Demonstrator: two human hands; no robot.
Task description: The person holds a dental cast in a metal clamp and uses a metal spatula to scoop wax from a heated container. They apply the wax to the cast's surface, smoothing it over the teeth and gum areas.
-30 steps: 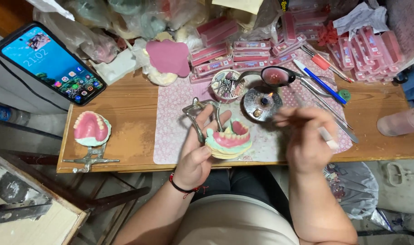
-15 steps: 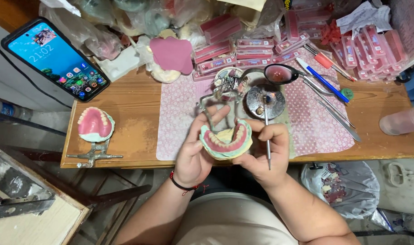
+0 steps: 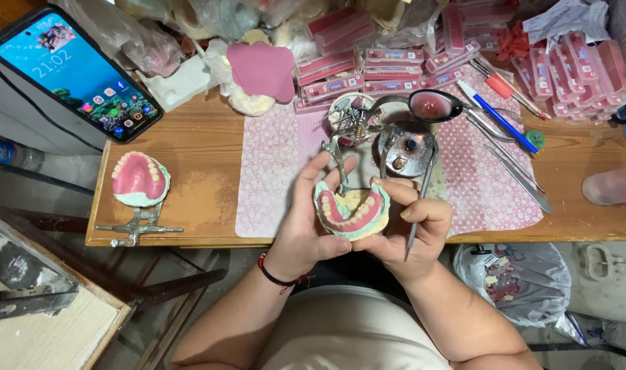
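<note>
A denture model point(image 3: 352, 213) with pink wax gums, white teeth and a pale green base, mounted on a metal articulator, sits between both hands over the table's front edge. My left hand point(image 3: 307, 216) cups it from the left, fingers up along the metal frame. My right hand point(image 3: 410, 229) supports its right side with the thumb and also grips a thin metal wax tool point(image 3: 421, 195), which points up toward a small metal burner point(image 3: 406, 147).
A second denture model on an articulator point(image 3: 140, 181) stands at the table's left. A phone point(image 3: 73, 72) leans at the back left. Pink tooth-card strips point(image 3: 395, 65), a spoon point(image 3: 433, 105), pens and metal instruments point(image 3: 505, 137) crowd the back of the patterned mat point(image 3: 272, 171).
My right hand came in from the right with the metal tool and closed onto the model's right side. Both hands brought the model lower and closer to me.
</note>
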